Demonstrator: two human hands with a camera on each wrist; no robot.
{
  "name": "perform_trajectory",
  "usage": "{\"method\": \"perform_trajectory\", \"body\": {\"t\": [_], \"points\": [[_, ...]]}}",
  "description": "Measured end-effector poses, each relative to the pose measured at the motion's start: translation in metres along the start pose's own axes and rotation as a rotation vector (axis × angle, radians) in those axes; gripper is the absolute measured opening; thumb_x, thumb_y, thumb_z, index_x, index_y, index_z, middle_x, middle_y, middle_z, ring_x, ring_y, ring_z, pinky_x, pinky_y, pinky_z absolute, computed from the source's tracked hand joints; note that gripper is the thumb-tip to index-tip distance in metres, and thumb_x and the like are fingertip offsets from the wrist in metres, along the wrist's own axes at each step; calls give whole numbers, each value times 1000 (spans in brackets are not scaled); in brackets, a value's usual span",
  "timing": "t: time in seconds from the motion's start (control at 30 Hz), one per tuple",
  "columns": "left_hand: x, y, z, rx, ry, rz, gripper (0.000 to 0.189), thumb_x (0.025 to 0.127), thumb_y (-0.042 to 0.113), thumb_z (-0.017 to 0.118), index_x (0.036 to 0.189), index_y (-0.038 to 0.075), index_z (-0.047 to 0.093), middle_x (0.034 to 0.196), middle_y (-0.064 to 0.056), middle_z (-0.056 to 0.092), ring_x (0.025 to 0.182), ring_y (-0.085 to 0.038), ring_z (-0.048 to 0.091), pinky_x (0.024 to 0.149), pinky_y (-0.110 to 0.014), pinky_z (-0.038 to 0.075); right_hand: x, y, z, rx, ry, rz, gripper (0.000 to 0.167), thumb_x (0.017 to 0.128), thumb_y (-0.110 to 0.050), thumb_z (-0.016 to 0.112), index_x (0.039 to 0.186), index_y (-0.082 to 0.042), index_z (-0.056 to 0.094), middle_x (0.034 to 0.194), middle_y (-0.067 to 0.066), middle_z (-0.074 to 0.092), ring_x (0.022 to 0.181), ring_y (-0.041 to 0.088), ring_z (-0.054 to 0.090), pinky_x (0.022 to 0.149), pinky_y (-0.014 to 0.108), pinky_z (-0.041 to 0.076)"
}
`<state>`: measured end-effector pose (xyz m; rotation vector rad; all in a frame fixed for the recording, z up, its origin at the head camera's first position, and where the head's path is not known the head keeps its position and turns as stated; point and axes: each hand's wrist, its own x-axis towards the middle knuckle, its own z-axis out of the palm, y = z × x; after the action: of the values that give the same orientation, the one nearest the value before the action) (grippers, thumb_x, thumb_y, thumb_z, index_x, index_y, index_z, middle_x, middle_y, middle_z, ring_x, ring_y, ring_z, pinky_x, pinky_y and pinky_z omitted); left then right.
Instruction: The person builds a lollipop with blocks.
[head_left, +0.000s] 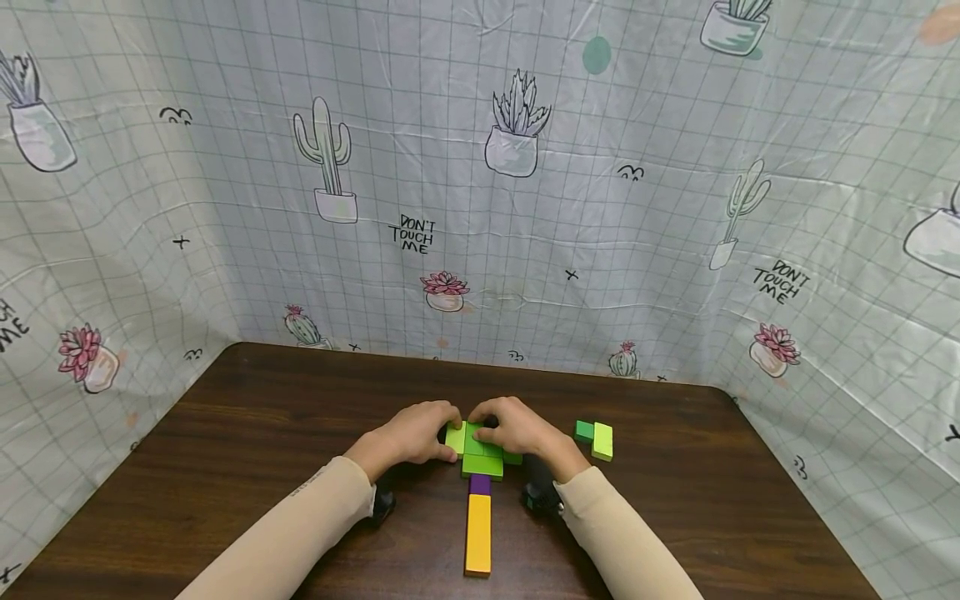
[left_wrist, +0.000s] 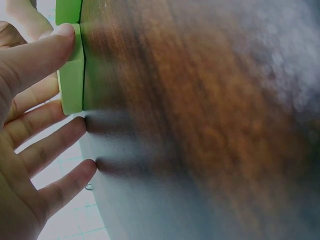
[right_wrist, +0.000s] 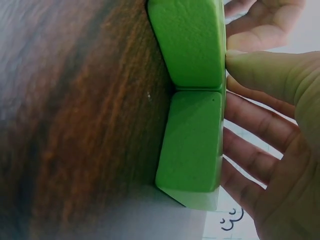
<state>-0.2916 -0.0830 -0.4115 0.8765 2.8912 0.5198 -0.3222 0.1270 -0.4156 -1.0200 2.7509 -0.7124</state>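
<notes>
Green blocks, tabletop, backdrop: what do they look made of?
Green blocks: probably painted wood, satin; rounded edges and a faintly dimpled face show close up, though plastic isn't ruled out.
Tabletop: wood or wood-look laminate, low sheen; dark brown streaky grain.
Backdrop: thin printed sheet, slightly shiny; it creases and ripples. Fabric or plastic, can't tell.

A cluster of blocks (head_left: 482, 465) lies on the table (head_left: 225, 467), left hand (head_left: 412, 432) at its left edge, right hand (head_left: 519, 428) over its right part; a row of two blocks (head_left: 478, 527) before it; a pair of blocks (head_left: 602, 442) farther right; a curtain (head_left: 450, 108) behind
</notes>
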Motion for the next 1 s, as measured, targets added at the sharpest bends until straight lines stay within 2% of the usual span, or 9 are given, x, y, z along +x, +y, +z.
{"method": "perform_trajectory", "body": {"t": [0.2,0.43,0.67,1.0], "points": [[1,0,1,2,0,4,45,81,35,76,115,11,61,115,-3,58,94,-16,53,81,-34,46,0,0,0,-1,-1,3,25,91,-18,66,115,-11,68,107,1,67,90,12,60,75,28,50],[2,-1,3,21,7,24,43,81,35,77,113,12,62,113,-2,58,93,-17,54,79,-35,47,-2,5,1,-28,10,-4,28,91,-21,67,118,-12,67,112,2,65,101,17,60,82,32,51],[2,-1,3,24,10,32,43,81,35,77,114,11,62,114,-3,58,95,-18,55,83,-36,47,-12,12,-4,-12,35,5,30,91,-20,66,118,-7,66,114,4,64,106,21,59,88,39,49],[1,-2,2,12,17,30,43,81,35,77,114,11,62,117,-4,58,103,-20,55,89,-38,46,-28,18,-13,-27,105,22,32,93,-24,64,121,-9,65,119,4,62,114,25,55,94,45,45]]}}
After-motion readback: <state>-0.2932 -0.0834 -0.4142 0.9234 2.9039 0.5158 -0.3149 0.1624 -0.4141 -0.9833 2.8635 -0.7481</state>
